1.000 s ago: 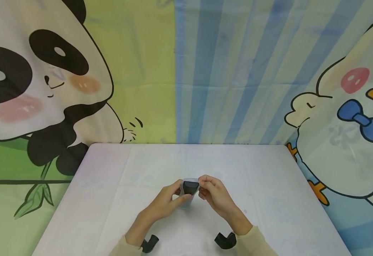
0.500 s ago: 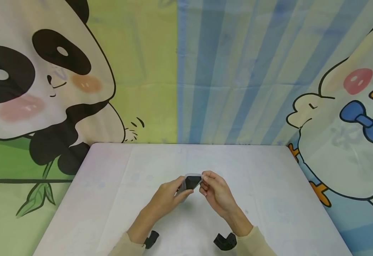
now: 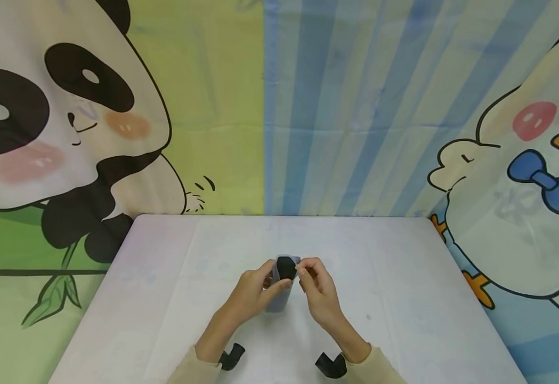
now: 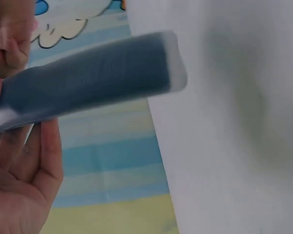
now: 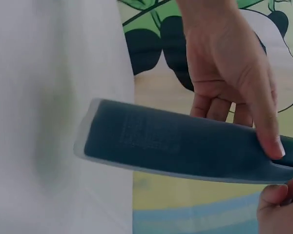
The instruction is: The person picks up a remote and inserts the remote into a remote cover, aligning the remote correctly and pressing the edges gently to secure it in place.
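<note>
My left hand grips a long, dark blue-black item inside a frosted, see-through plastic sleeve. The left thumb lies across its near face, with the other fingers behind. At the upper end, my right hand pinches the sleeve's edge between thumb and fingertips. The left wrist view shows the sleeved item in the air, its far end squared off with a clear margin of film. Faint print shows through the sleeve in the right wrist view. What kind of thing is inside cannot be told.
A white-covered table lies beneath both hands. Black mounts sit at the wrists by the cuffs. Behind stands a printed cloth backdrop with a panda on the left and a white duck on the right.
The sleeved item swung up and to the right, then back left, and its lower end now shows below the left hand. The right hand moved slightly left, still at the upper edge.
</note>
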### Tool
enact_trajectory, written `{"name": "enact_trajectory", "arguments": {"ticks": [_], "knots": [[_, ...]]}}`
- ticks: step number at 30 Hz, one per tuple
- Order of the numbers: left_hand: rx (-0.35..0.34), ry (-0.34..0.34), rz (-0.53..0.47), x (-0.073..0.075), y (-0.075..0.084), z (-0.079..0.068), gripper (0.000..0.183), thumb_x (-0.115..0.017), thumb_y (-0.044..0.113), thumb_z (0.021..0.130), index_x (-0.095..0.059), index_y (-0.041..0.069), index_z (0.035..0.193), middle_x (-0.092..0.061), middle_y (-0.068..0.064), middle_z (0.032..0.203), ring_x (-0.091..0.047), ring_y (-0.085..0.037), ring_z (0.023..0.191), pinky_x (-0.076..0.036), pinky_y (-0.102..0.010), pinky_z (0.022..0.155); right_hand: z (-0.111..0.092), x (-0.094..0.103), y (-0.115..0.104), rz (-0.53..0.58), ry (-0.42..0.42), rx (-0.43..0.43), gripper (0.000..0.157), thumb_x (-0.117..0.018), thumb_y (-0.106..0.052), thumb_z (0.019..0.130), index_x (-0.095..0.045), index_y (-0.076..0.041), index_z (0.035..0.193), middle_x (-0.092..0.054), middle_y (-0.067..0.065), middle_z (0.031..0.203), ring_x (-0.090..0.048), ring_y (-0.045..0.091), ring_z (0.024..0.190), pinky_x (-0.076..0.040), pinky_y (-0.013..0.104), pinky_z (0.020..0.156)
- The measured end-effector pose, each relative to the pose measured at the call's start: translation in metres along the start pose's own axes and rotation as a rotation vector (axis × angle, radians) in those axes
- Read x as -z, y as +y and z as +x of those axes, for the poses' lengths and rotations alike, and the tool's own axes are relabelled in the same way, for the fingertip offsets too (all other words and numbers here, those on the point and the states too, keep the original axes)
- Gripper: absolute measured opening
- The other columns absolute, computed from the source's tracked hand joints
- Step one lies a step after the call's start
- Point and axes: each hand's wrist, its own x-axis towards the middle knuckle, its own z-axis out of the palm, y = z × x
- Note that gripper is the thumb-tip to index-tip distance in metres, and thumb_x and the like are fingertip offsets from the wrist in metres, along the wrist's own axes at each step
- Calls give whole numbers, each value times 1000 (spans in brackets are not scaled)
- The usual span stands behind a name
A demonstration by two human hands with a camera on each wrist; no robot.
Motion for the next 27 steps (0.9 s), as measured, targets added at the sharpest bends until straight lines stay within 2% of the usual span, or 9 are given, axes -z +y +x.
{"name": "enact_trajectory", "arguments": {"ticks": [4,7,10,13,17,20,22,25,27], "knots": [[52,5,-143,-4,4,1,26,-68,23,97,-60,9,118,-73,0,92,-71,-11,77,-57,-26,65,5,0,7,-176,48,166,20,-51,25,91,-55,10,103,-53,17,89,-44,15,70,-40,25,61],[90,11,-240,-7,4,-1,26,-69,20,97,-61,7,118,-74,-4,96,-72,-14,78,-57,-28,66,8,2,13,-297,73,277,28,-61,28,83,-58,7,100,-57,13,85,-47,17,67,-40,27,57],[115,24,-282,-10,4,-4,26,-70,19,96,-62,7,118,-75,-5,99,-73,-15,82,-58,-30,68,8,5,17,-304,52,302,33,-66,26,80,-60,4,103,-59,9,87,-49,16,68,-42,27,57],[134,37,-289,-11,4,-7,26,-71,20,95,-62,10,118,-74,-2,97,-72,-15,82,-57,-29,68,7,8,18,-213,16,223,31,-65,20,86,-58,3,111,-58,11,93,-53,16,75,-45,26,62],[131,35,-288,-12,5,-9,26,-72,23,95,-62,14,117,-73,3,91,-70,-13,78,-57,-30,65,7,13,18,-71,-38,0,32,-63,3,96,-53,-2,126,-54,12,105,-56,18,87,-50,25,69],[122,19,-289,-12,5,-10,27,-71,25,96,-61,14,118,-72,4,92,-70,-13,79,-57,-30,66,7,16,19,-13,-102,-142,30,-62,-5,100,-55,-3,129,-54,13,109,-59,19,89,-53,27,72],[128,3,-290,-12,5,-10,29,-70,26,96,-61,13,120,-73,4,95,-71,-13,81,-57,-31,68,7,18,19,-6,-135,-184,24,-60,-7,101,-59,-2,125,-56,13,109,-60,19,87,-55,29,74],[146,-6,-261,-10,6,-10,30,-71,30,95,-62,15,120,-72,4,98,-71,-12,83,-58,-30,70,7,18,20,-24,-156,-186,16,-59,-5,101,-65,0,115,-59,14,104,-61,20,83,-55,31,75],[155,17,-218,-7,8,-10,33,-74,33,93,-61,17,118,-70,6,98,-69,-10,82,-57,-30,71,7,18,20,-40,-149,-184,14,-59,-5,101,-66,0,113,-59,13,104,-61,19,83,-55,31,75]]}}
